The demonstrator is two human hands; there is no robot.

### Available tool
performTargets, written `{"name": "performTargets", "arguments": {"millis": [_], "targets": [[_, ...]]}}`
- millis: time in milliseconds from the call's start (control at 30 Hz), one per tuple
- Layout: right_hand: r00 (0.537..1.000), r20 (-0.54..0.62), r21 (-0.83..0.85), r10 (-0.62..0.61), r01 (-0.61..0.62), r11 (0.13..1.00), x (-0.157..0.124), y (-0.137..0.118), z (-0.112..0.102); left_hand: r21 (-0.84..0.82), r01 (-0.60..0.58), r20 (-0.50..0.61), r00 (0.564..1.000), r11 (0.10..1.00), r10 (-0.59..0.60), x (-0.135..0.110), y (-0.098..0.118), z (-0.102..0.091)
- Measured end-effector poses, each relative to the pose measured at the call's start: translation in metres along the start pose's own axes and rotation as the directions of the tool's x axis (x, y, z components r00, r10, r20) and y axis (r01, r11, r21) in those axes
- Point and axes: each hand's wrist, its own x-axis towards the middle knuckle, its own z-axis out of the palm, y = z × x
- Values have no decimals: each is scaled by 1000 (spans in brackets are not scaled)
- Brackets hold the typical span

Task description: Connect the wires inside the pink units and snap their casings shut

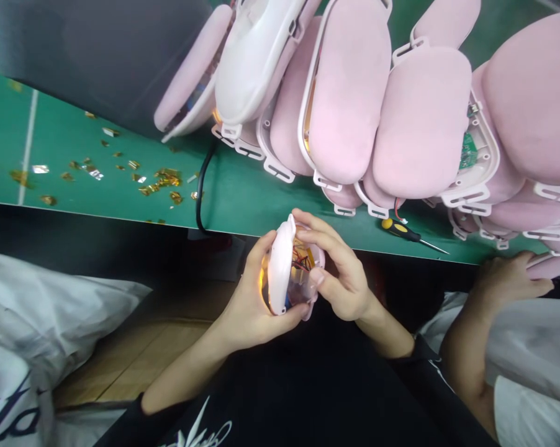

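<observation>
Between both hands, in front of my body and just off the table edge, is a partly open pink-and-white plastic device housing (281, 267). Red and dark wires (300, 256) show in the gap between its two shells, and an orange glow lights its left side. My left hand (254, 310) wraps around the left shell, with the thumb along the bottom. Gripping the right shell from above and the side, my right hand (343, 276) has its fingers at the top and its thumb by the opening. Part of the inside is hidden by the fingers.
Many similar pink housings (349, 93) are piled along the green table (168, 202). A screwdriver (413, 236) lies near the front edge. Gold foil scraps (166, 179), a black cable (203, 186) and a dark panel (98, 56) are at left. At right, another person's hand (508, 279) holds a pink housing.
</observation>
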Motion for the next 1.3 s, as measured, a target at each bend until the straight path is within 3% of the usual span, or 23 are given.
{"name": "performTargets", "arguments": {"millis": [133, 300, 400, 467, 633, 800, 1000, 1133, 1233, 1300], "targets": [[999, 21, -76, 45, -43, 996, -1, -1, -1, 60, 22, -35, 999, 998, -20, -2, -3, 2], [991, -99, -66, 95, -101, 993, 1, -1, 9, 195, 59, -122, 992, 979, -35, -6, -9, 8], [991, -101, -129, 87, -100, 987, 0, 1, 15, 211, 61, -139, 990, 975, -32, -5, -11, 9], [992, -111, -175, 59, -78, 981, -1, 2, 17, 182, 53, -142, 989, 982, -27, -3, -10, 9], [959, -263, -334, -106, 12, 942, -4, 3, 8, 204, 22, -158, 987, 979, 11, 1, -7, 5], [956, -222, -335, -190, 108, 936, -2, -4, -8, 333, 28, -126, 992, 943, 15, 0, -6, 3], [985, -173, -341, -16, -45, 939, 1, -21, -20, 497, -57, -50, 994, 866, 94, 2, -2, 2], [966, -189, -299, 177, -229, 926, 2, -27, -18, 581, -128, -16, 985, 803, 169, 0, -1, 4], [937, -244, -177, 252, -298, 938, 3, -21, -11, 637, -201, 12, 968, 744, 251, -1, -4, 8], [914, -250, -2, 319, -330, 944, 4, -14, -6, 673, -251, 29, 949, 696, 313, 0, -7, 10]]}}
